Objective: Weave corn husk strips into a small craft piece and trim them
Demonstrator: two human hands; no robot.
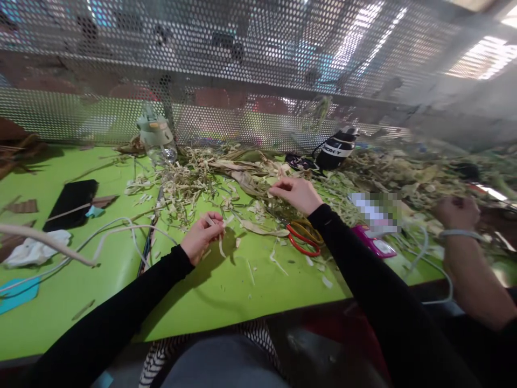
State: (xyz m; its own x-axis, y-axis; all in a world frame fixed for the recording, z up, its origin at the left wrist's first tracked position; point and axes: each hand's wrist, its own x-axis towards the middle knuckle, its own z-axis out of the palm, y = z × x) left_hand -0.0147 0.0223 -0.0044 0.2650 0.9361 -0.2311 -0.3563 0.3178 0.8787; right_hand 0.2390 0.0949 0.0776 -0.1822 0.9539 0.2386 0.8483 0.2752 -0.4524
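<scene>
My left hand (205, 236), closed in a pinch, holds a pale plant strip (221, 247) just above the green table. One end of the strip hangs down below the fingers. Farther right, my right hand (298, 194) is over the heap of dried leaves, with thumb and fingertips drawn together. What they hold, if anything, is too small to tell. Long dry leaves (246, 180) lie beside its fingertips. Below the right wrist rest scissors with red handles (301, 242), partly covered by the sleeve. Shredded plant scraps (188, 180) are piled behind my left hand.
A clear bottle (156, 137) and a black bottle (336, 151) stand before the perforated metal screen (242, 70). On the left lie a black phone (72, 205), cables and crumpled tissue (38, 249). A magenta device (375, 243) and a co-worker's hand (456, 213) are at right.
</scene>
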